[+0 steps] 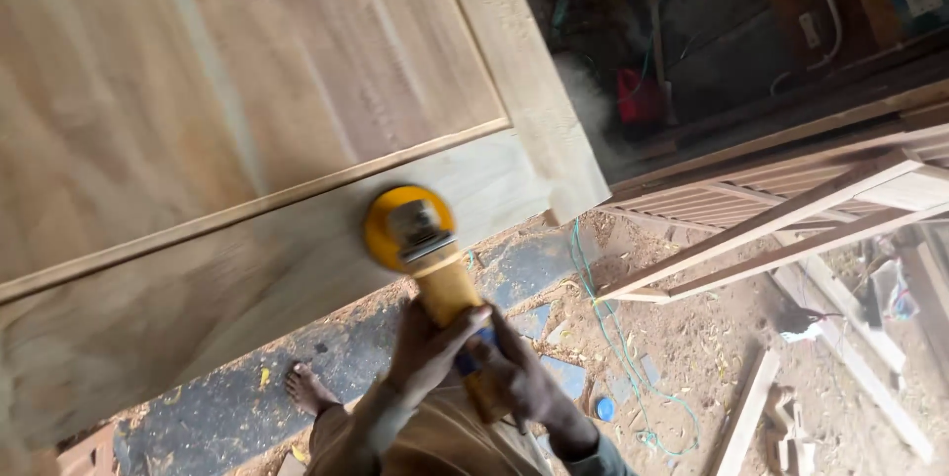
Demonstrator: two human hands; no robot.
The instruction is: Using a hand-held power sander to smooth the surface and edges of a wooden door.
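A yellow power sander [425,249] rests with its round head on the lower rail of a large pale wooden door [247,120]. My left hand [432,346] wraps the sander's yellow body from the left. Just behind it, my right hand [522,380] grips the rear of the handle. Both hands sit close together below the door's edge. The sander's pad is blurred.
My bare foot [310,389] stands on dark ground under the door. Slatted wooden frames [791,204] lean at the right. A green cord [618,357], wood offcuts [746,417] and sawdust cover the floor. A red object [639,96] sits in the dark background.
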